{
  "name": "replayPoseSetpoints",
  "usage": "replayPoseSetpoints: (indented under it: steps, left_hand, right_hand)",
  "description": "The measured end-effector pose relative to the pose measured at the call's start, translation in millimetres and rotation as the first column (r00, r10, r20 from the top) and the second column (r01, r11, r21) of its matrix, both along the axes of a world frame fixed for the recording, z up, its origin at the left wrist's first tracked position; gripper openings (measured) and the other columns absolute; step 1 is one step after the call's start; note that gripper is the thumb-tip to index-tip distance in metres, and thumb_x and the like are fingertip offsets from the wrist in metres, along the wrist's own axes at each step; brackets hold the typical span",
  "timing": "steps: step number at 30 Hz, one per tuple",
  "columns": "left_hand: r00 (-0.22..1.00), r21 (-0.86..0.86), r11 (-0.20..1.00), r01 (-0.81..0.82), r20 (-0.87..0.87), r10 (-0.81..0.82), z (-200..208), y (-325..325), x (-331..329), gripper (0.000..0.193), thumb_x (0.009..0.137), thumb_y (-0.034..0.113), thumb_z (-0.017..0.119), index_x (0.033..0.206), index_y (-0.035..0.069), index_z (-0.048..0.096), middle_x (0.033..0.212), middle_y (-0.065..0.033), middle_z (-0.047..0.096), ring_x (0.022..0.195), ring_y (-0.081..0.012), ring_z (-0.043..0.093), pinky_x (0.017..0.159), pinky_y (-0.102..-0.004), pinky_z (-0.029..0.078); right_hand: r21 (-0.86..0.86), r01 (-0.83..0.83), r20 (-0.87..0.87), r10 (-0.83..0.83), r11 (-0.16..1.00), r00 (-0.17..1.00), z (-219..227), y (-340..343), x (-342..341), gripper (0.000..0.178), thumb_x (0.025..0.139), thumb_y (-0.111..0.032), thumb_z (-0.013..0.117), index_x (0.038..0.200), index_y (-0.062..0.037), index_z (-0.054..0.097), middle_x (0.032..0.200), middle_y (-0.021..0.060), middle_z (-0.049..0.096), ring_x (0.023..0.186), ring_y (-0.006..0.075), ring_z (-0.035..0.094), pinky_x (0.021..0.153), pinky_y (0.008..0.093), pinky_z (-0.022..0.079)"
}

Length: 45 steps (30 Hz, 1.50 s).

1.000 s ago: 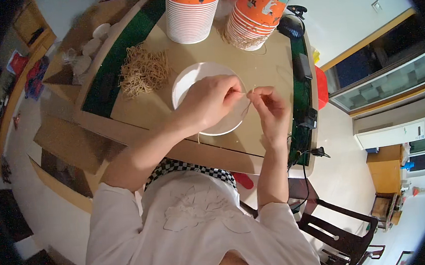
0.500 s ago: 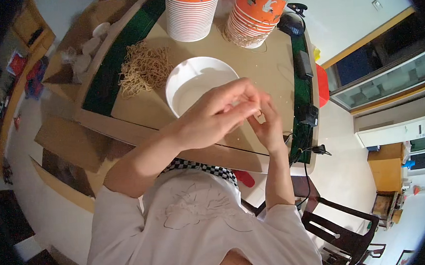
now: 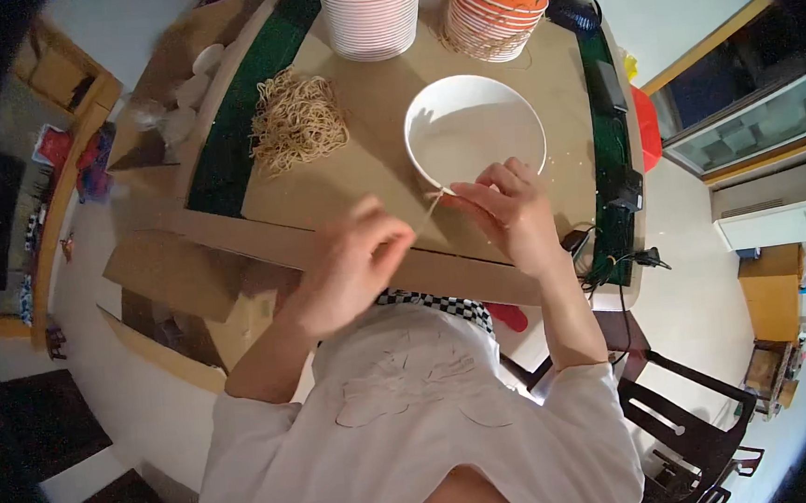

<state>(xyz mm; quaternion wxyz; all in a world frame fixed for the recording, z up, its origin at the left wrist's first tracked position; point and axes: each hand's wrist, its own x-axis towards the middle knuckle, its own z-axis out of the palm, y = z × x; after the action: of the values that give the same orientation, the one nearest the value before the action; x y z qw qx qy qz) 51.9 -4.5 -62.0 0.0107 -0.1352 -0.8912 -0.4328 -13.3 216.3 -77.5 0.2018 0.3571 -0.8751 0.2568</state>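
Pinching the near rim of a white tub (image 3: 476,120), the R hand (image 3: 517,214) has thumb & forefinger pressed close tog. there, other fingers curled above, w/ a thin string (image 3: 432,206) caught at or right by the fingertips. Tub's on the table, round mouth facing up, just beyond the R hand & well fwd/right of the L hand (image 3: 348,269). String runs from the rim down-left twd the L hand, slanting across the gap btwn the two. L hand is apart from the tub, nr the table's front edge; fingers bent in, thumb nr them, not spread. It's blurred, so can't tell if it actually grips the string's end. Hands are apart, not touching. Fwd/left of tub, w/ a gap btwn, lies a tangled string pile (image 3: 299,123) on the brown board (image 3: 378,155). Farther back: L stack of tubs (image 3: 371,22), white w/ orange on top, & R stack of tubs (image 3: 496,11), orange & white, tan strings around its lower part. Black plug (image 3: 651,257) at the table's right edge, nr cables.
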Motion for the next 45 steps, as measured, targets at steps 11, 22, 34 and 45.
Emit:
replayPoseSetpoints:
  steps: [11,22,34,45]
  left_hand:
    - [0.978,0.208,0.976,-0.07,-0.177,0.108,-51,25,-33,0.02,0.077,0.009,0.07,0.091,0.004,0.056,0.09,-0.0105,0.058,0.089,-0.0276,0.055,0.078,-0.0381,0.043]
    - [0.994,0.64,0.764,-0.085,0.104,0.023,-60,28,-41,0.004,0.09,0.003,0.055,0.091,-0.001,0.054,0.082,-0.0033,0.062,0.071,-0.0065,0.059,0.062,-0.0205,0.047]
    - [0.981,0.606,0.783,-0.143,0.19,0.033,-50,28,-40,0.008,0.089,0.006,0.059,0.089,-0.001,0.062,0.077,0.0011,0.062,0.066,-0.002,0.052,0.06,-0.0177,0.043]
    - [0.97,0.602,0.783,-0.16,0.243,0.011,-65,21,-42,0.011,0.09,0.011,0.058,0.088,0.001,0.063,0.078,0.0006,0.061,0.075,-0.0046,0.053,0.067,-0.021,0.044]
  right_hand:
    - [-0.058,0.067,0.036,-0.065,0.996,0.997,-9,-11,10,0.017,0.07,-0.011,0.07,0.088,-0.01,0.07,0.076,0.0028,0.055,0.073,0.0208,0.052,0.064,0.0331,0.042]
    - [-0.086,0.101,0.059,-0.096,0.991,0.994,-10,-20,10,0.015,0.071,-0.012,0.069,0.085,-0.0077,0.067,0.078,0.0044,0.055,0.075,0.0224,0.053,0.067,0.0347,0.042]
    - [-0.095,0.137,0.07,-0.131,0.986,0.989,-10,-22,8,0.012,0.074,-0.012,0.068,0.084,-0.0068,0.066,0.077,0.0065,0.055,0.076,0.0238,0.055,0.066,0.0359,0.044]
    - [-0.39,0.202,0.321,-0.073,0.898,0.944,-15,-38,56,0.021,0.076,-0.006,0.068,0.095,-0.0038,0.061,0.075,0.0098,0.058,0.07,0.0268,0.057,0.064,0.0377,0.047]
